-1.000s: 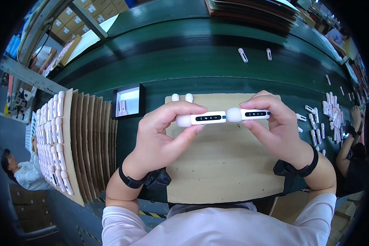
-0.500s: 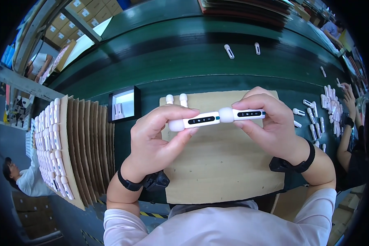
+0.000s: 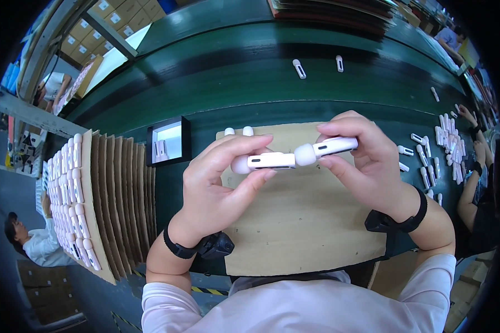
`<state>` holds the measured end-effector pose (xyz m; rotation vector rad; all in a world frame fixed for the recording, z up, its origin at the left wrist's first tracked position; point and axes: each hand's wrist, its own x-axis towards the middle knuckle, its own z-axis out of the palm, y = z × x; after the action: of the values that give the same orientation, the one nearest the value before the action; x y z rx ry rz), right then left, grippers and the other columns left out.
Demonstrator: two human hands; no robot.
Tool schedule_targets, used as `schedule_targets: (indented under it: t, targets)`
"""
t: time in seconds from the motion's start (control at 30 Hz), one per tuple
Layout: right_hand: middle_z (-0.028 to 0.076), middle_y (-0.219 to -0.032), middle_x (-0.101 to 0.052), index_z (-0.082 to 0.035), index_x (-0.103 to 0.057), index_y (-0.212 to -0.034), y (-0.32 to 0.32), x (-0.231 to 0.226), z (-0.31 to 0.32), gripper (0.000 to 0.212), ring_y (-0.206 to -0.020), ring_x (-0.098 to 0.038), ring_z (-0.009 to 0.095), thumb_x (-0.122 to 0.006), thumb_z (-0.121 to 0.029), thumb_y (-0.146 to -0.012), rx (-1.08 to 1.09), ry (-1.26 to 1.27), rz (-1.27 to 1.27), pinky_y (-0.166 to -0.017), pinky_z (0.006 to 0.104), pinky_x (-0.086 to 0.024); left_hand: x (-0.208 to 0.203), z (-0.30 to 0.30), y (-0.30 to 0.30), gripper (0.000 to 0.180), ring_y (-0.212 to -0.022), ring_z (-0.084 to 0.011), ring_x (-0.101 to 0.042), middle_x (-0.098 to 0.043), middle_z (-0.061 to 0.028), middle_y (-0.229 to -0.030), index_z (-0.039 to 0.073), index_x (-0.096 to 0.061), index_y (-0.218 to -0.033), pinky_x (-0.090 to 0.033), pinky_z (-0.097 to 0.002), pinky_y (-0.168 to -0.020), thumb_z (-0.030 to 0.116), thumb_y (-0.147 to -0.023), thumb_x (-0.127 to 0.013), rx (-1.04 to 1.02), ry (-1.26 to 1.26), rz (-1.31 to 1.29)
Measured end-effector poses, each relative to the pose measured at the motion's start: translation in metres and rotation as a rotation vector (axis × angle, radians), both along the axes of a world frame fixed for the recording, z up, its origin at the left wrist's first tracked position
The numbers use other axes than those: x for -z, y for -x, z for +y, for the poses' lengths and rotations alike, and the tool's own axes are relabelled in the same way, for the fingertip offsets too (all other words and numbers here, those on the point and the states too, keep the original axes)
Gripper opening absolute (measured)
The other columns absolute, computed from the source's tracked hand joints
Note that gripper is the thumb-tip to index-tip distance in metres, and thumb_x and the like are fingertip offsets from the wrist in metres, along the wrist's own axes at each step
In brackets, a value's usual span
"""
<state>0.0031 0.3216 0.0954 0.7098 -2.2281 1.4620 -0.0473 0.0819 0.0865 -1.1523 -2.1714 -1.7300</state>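
Green bench (image 3: 205, 83); black box (image 3: 187, 137), device (image 3: 160, 149) inside; left fingers (image 3: 254, 182) grip white wand (image 3: 272, 160), right fingers (image 3: 347, 128) second wand (image 3: 336, 147).

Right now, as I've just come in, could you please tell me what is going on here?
A person holds a white round-headed device in the left hand and a matching device in the right hand, almost end to end above a cardboard sheet. Similar devices sit in rows on a cardboard stack at the left, and a loose pile lies at the right.
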Motion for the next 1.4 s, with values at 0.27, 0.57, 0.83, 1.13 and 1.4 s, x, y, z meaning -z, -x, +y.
schedule_targets:
  t: [0.27,0.57,0.83,1.13,1.4]
  targets:
    - [0.01,-0.106,-0.057,0.0,-0.063,-0.113,0.004,-0.001,0.008,0.034,-0.091,-0.056,0.019,-0.066,0.01,-0.081,-0.049,0.047,0.019,-0.078,0.0273,-0.045,0.005,0.002,0.012,0.028,-0.09,-0.0204,-0.063,-0.067,-0.0105,-0.099,0.002,-0.067,-0.099,-0.05,-0.0312,-0.078,-0.007,-0.072,-0.07,-0.003,0.038,0.077]
    - [0.011,-0.1,-0.058,-0.002,-0.063,-0.111,0.001,0.001,-0.018,0.038,-0.084,-0.058,0.021,-0.068,0.011,-0.076,-0.02,-0.233,0.152,-0.069,0.0281,-0.048,0.004,0.013,0.005,0.032,-0.092,-0.0245,-0.064,-0.067,-0.0099,-0.097,0.003,-0.064,-0.098,-0.051,-0.0342,-0.08,-0.008,-0.069,-0.068,0.071,0.045,0.19]
    - [0.011,-0.095,-0.061,-0.002,-0.061,-0.106,0.005,0.008,-0.017,0.034,-0.078,-0.061,0.02,-0.07,0.008,-0.075,-0.058,-0.139,0.087,-0.068,0.0288,-0.05,0.005,0.015,0.0,0.034,-0.093,-0.0255,-0.065,-0.068,-0.0132,-0.101,0.0,-0.064,-0.105,-0.05,-0.0347,-0.087,-0.006,-0.072,-0.071,0.041,0.13,0.28]
    - [0.01,-0.095,-0.064,0.0,-0.06,-0.101,0.022,0.031,0.0,0.023,-0.079,-0.064,0.02,-0.069,0.002,-0.08,-0.039,-0.315,-0.164,-0.068,0.029,-0.051,0.025,0.004,0.015,0.032,-0.083,-0.0227,-0.068,-0.069,-0.0122,-0.096,0.001,-0.064,-0.109,-0.053,-0.0303,-0.076,-0.005,-0.078,-0.067,-0.016,0.313,0.182]
    - [0.01,-0.1,-0.063,-0.003,-0.06,-0.092,0.039,0.052,0.002,0.014,-0.088,-0.062,0.024,-0.068,-0.002,-0.08,0.021,-0.524,0.076,-0.074,0.0339,-0.052,0.042,0.017,0.033,0.018,-0.08,-0.0252,-0.067,-0.067,-0.0115,-0.09,0.002,-0.062,-0.093,-0.053,-0.0349,-0.066,0.005,-0.077,-0.068,-0.041,0.429,0.544]
